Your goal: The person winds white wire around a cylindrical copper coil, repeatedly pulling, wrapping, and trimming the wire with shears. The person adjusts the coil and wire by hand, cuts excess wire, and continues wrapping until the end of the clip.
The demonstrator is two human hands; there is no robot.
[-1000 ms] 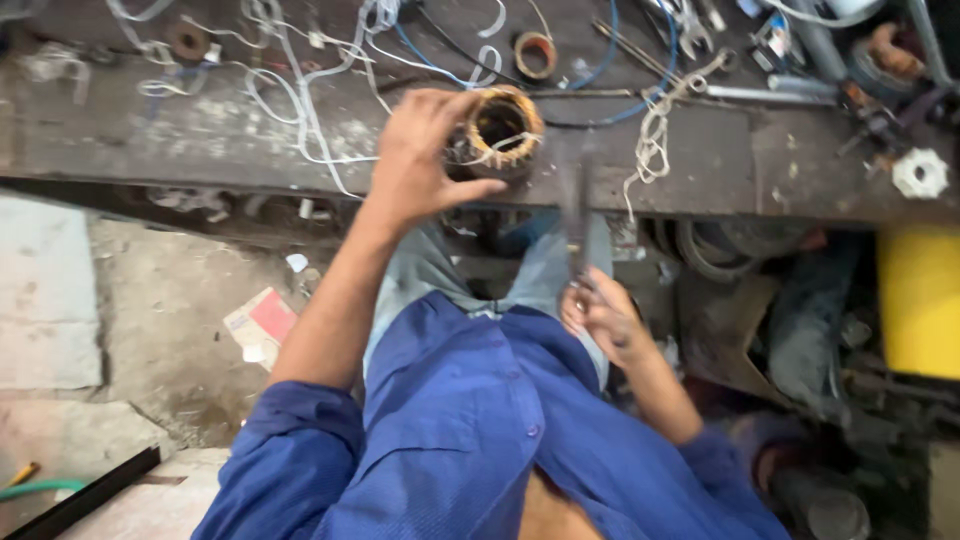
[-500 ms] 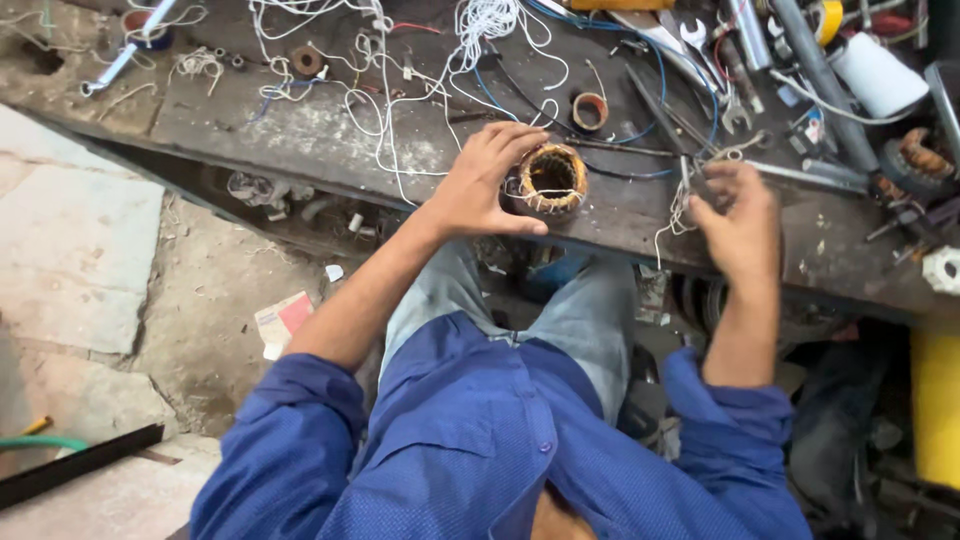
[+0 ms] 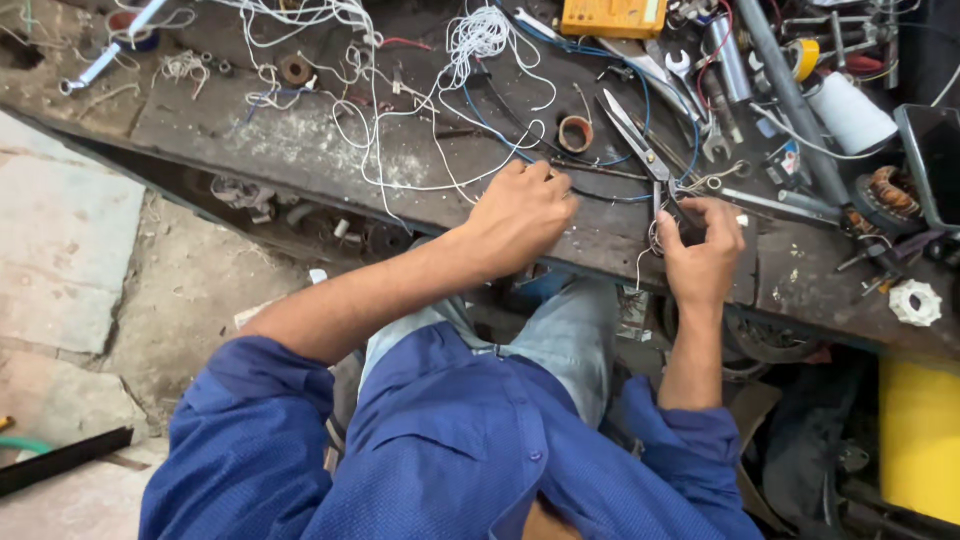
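Note:
My left hand [image 3: 520, 215] lies knuckles up on the dark workbench [image 3: 250, 150], fingers curled over the spot where the round copper-wound coil sat. The coil itself is hidden under the hand. My right hand [image 3: 700, 255] is at the bench's near edge, fingers closed on the handles of a pair of steel scissors [image 3: 633, 135]. The scissor blades point away from me. A loop of pale string [image 3: 652, 240] hangs by the handles. Both forearms come out of blue sleeves.
Tangled white wire [image 3: 470, 40] and blue wire spread over the bench. A small brown ring [image 3: 575, 133], a yellow meter box [image 3: 612, 15], wrenches [image 3: 690, 70], a white cylinder [image 3: 850, 112], another copper coil [image 3: 885, 190] and a white gear [image 3: 915, 302] lie around. A yellow container [image 3: 920, 430] stands lower right.
My right hand came up from my lap to the bench and closed on the scissors' handles. My left hand stayed at the coil and now covers it fully.

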